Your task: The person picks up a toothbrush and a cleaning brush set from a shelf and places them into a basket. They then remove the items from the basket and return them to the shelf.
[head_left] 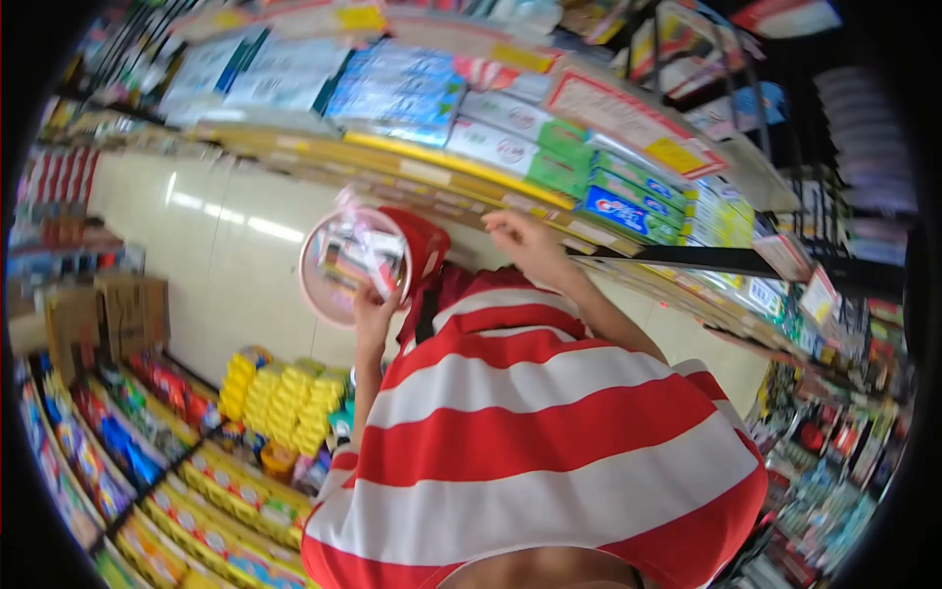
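A round pink bucket hangs in front of me, left of my body, with small packaged goods inside. My left hand is closed at its near rim, fingertips over the edge beside a white and pink packet. Whether those fingers also pinch a packet is hard to see. At the far rim there is a bit of pinkish clear wrapping. My right hand is in front of the toothpaste shelf edge, its fingers loosely bent and slightly apart, nothing visible in them. Blue toothpaste boxes lie closest to it.
A long shelf of stacked boxes runs across the front, with price signs standing over it. At lower left, yellow packs and low rows of goods line the aisle. Brown cartons stand beyond the pale floor.
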